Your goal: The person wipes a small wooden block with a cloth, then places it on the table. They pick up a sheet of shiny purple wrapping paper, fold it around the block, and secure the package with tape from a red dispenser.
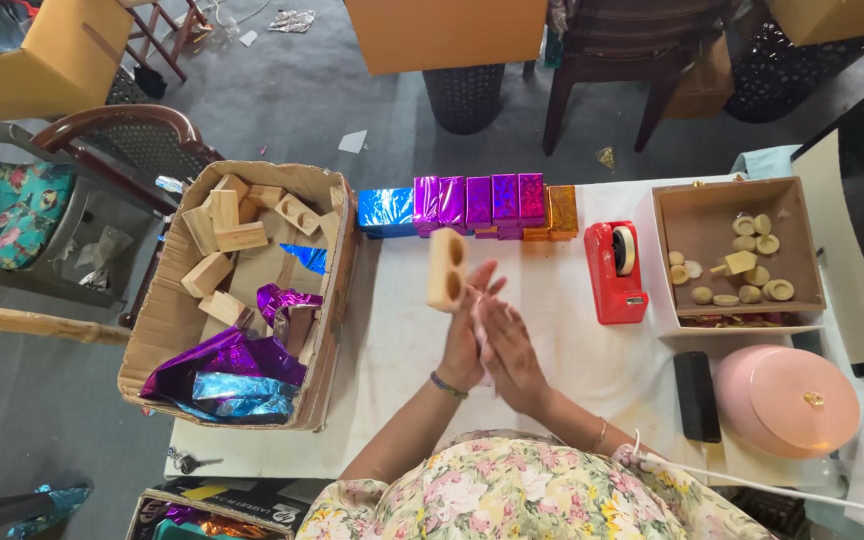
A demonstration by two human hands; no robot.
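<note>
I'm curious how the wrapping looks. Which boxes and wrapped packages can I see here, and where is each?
Wrapped blocks: row at the table's far edge; shiny blue, magenta, purple, orange.
Cardboard box: left of the table; brown, holds bare wooden blocks and foil sheets.
Small open box: far right; tan, holds pale round wooden pieces.
Wooden block: unwrapped, in the left hand.

- Bright, even daylight fell across the bench [572,340]; shadows were soft.
- Foil-wrapped blocks [477,205] glinted with glare.
- Edges bowed slightly; focus was sharp throughout.
</note>
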